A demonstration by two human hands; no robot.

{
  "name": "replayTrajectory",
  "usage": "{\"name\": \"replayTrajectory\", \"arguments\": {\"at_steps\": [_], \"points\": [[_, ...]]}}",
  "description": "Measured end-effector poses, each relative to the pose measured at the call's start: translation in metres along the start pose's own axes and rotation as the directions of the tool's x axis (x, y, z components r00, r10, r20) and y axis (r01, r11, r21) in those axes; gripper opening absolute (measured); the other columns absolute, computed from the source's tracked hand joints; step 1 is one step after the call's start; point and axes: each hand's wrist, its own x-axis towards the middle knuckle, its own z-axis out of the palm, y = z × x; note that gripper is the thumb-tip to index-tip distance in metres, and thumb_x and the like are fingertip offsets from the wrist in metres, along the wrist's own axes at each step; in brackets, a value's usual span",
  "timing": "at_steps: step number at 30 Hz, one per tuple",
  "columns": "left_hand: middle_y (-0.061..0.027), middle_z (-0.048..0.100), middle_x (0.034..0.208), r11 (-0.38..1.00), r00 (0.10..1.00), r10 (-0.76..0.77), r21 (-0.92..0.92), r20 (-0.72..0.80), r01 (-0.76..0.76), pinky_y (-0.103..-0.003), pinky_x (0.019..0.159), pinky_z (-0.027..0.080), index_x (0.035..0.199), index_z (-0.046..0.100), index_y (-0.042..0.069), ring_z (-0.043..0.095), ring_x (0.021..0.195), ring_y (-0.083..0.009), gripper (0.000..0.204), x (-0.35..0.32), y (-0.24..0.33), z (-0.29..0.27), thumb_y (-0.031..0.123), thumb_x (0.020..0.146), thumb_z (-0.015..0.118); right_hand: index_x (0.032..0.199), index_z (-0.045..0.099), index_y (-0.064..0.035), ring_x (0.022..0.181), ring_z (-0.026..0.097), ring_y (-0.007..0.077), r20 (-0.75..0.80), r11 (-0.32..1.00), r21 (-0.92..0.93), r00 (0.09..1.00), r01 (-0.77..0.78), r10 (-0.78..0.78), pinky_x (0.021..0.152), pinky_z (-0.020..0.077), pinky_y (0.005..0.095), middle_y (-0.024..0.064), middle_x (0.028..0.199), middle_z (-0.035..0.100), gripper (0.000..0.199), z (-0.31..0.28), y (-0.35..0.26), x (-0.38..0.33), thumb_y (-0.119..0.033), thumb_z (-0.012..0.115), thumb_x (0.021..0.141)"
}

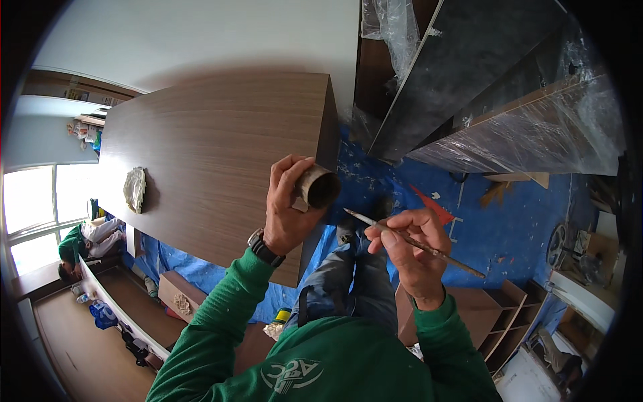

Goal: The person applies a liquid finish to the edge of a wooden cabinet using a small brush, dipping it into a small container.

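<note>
My left hand, with a dark watch at its wrist, grips a small stained round can near the right end of a brown wood-grain cabinet. The can is tilted, its dark mouth facing right; its contents cannot be made out. To the right, my right hand holds a thin paintbrush between thumb and fingers. The pale brush tip points left toward the can and stays apart from it. The handle's end sticks out beyond my palm, to the lower right.
A crumpled pale cloth lies on the cabinet. Plastic-wrapped panels lean at the upper right. Blue sheeting covers the floor. Another person in green bends at the far left. Open shelving stands at the lower right.
</note>
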Motion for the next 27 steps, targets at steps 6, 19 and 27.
{"name": "replayTrajectory", "arguments": {"at_steps": [6, 19, 27], "points": [[-0.0149, 0.051, 0.131, 0.989, 0.990, 0.139, 0.047, 0.030, -0.140, -0.039, 0.094, 0.053, 0.130, 0.059, 0.008, 0.058, 0.117, -0.0293, 0.072, 0.000, 0.031, -0.015, 0.000, 0.064, 0.087, 0.091, 0.067, 0.0028, 0.070, 0.070, 0.0115, 0.135, 0.877, -0.427, 0.975, 0.220, -0.179, 0.059, 0.0541, 0.0237, 0.0116, 0.080, 0.071, 0.008, 0.016, -0.012, 0.004, 0.002, 0.074, 0.087], [-0.0144, 0.045, 0.136, 0.966, 0.964, 0.249, 0.052, 0.097, -0.255, -0.041, 0.090, 0.058, 0.134, 0.059, 0.013, 0.058, 0.118, -0.0309, 0.077, -0.002, 0.042, -0.022, 0.001, 0.065, 0.089, 0.092, 0.067, 0.0011, 0.062, 0.065, 0.0104, 0.106, 0.815, -0.537, 0.976, 0.217, -0.190, 0.054, 0.0502, 0.0248, 0.0087, 0.074, 0.069, 0.008, 0.029, -0.006, -0.002, -0.001, 0.074, 0.088], [-0.0146, 0.048, 0.134, 0.952, 0.955, 0.279, 0.098, 0.100, -0.288, -0.041, 0.089, 0.058, 0.133, 0.060, 0.013, 0.058, 0.116, -0.0310, 0.075, 0.004, 0.036, -0.017, -0.001, 0.064, 0.087, 0.090, 0.066, 0.0008, 0.062, 0.066, 0.0115, 0.087, 0.793, -0.583, 0.984, 0.177, -0.157, 0.054, 0.0503, 0.0253, 0.0082, 0.073, 0.068, 0.009, 0.026, -0.004, 0.004, -0.002, 0.074, 0.089]]}}
